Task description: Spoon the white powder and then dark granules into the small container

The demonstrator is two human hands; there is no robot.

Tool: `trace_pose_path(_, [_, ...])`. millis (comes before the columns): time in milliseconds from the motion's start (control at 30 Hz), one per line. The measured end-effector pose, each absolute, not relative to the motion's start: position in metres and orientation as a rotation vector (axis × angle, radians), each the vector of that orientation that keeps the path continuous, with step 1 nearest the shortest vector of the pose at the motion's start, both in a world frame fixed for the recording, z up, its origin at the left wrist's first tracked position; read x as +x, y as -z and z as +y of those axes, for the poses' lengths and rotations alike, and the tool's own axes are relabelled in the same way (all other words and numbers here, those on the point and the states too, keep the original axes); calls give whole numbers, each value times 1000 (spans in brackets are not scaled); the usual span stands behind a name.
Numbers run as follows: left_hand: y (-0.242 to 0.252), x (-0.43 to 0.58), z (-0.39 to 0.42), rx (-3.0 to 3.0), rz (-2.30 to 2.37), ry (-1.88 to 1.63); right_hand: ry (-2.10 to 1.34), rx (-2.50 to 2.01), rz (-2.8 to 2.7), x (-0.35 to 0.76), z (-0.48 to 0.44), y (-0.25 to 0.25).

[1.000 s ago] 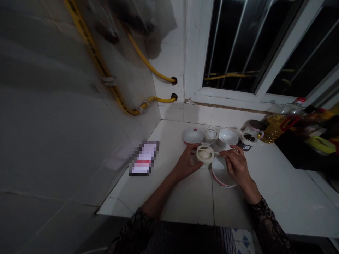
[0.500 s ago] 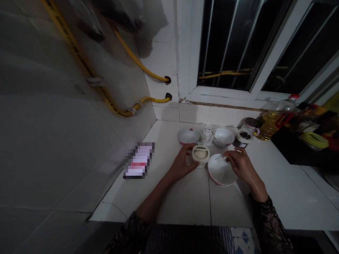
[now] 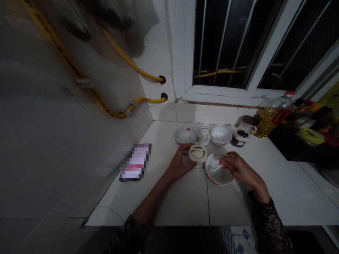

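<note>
My left hand (image 3: 180, 164) is wrapped round the side of a small cream-rimmed jar (image 3: 198, 155) that stands on the white tiled counter. Pale contents show in the jar's open top. Pinched in the fingers of my right hand (image 3: 238, 168) is a small white spoon (image 3: 217, 168), tilted down over a white bowl (image 3: 219, 176) with a reddish pattern outside. The bowl stands just right of the jar. What lies in the spoon and at the bowl's bottom is too dim to make out.
Behind the jar stand a white bowl (image 3: 182, 137), a clear jar (image 3: 204, 135) and another bowl (image 3: 221, 137). A dark-filled jar (image 3: 241, 138) and an oil bottle (image 3: 267, 120) are farther right. A blurred-out phone (image 3: 136, 162) lies at left. Yellow pipes (image 3: 106, 106) run along the wall.
My right hand has shifted the spoon slightly left and lower over the bowl. My left hand keeps its hold on the jar. The whole view has moved a little.
</note>
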State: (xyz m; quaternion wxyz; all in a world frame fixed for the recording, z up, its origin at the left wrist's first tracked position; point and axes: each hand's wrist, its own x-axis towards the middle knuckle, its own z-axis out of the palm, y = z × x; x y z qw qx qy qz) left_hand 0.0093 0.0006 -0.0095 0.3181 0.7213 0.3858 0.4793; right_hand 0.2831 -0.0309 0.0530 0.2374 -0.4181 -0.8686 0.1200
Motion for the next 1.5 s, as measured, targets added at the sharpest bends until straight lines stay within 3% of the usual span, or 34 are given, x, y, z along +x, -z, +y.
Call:
trace_pose_path(200, [10, 9, 1, 1909, 1011, -1268, -196, -1313, -2239, 288, -30, -52])
trace_pose_path(400, [6, 9, 0, 1934, 1027, -1260, -498, -1186, -2306, 286, -32, -52])
trace_pose_path(633, [-8, 1, -11, 1909, 1225, -1418, -366, -1370, -2012, 293, -30, -55])
trace_pose_path(800, [-30, 7, -39, 1983, 1220, -1025, -442, -1397, -2010, 294, -27, -54])
trace_pose_path(933, [-37, 19, -54, 1616, 1069, -602, -466, -1409, -2015, 293, -27, -56])
trace_pose_path(1100, [-16, 36, -61, 1250, 954, -656, -442, -1423, -2017, 293, -28, -56])
trace_pose_path(1333, [24, 73, -72, 971, 842, -845, -727, -1402, -1898, 294, -25, -53])
trace_pose_path(1500, [23, 92, -67, 849, 945, -870, -835, -1375, -1813, 295, -22, -52])
